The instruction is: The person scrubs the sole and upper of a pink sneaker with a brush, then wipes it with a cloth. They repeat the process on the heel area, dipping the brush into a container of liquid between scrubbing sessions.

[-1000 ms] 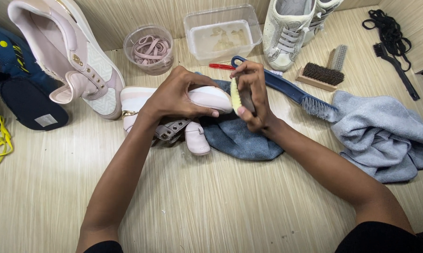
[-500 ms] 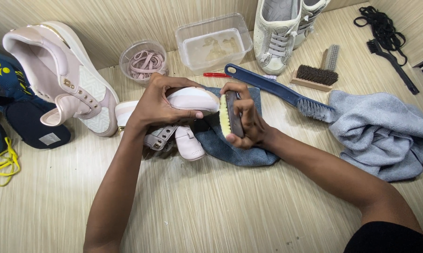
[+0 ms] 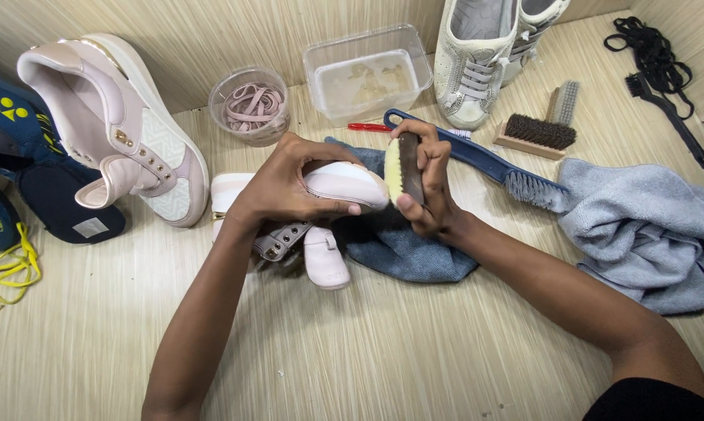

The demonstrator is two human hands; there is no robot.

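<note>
A pale pink and white shoe (image 3: pixel 332 183) lies on its side near the middle of the worktop (image 3: pixel 367 343), its toe over a dark blue cloth (image 3: pixel 402 245) and its unlaced tongue and eyelet flap spilling toward the person. The left hand (image 3: pixel 289 183) is closed around the shoe from above, fingers wrapped over the upper and the thumb along the sole edge, pinning it in place. The right hand (image 3: pixel 426 187) is closed on a small brush (image 3: pixel 402 168) with a dark back and pale yellow bristles, held upright with the bristles touching the shoe's toe. Just behind the right hand lies a long blue-handled brush (image 3: pixel 484 160), its bristle end beside a crumpled grey-blue towel (image 3: pixel 648 226) at the right. Farther back sit a clear rectangular tub (image 3: pixel 367 74) of cloudy water, a small red tool (image 3: pixel 367 127) in front of it, and a round clear cup (image 3: pixel 250 105) holding pink laces. A wooden block brush (image 3: pixel 539 134) with dark bristles lies near a pair of white sneakers (image 3: pixel 484 54) leaning at the wall. The matching pink shoe (image 3: pixel 118 125) stands tilted at the left, beside dark blue shoes (image 3: pixel 24 171) and yellow laces (image 3: pixel 8 261). Black laces (image 3: pixel 648 51) and a slim black brush (image 3: pixel 672 117) lie at the far right.
</note>
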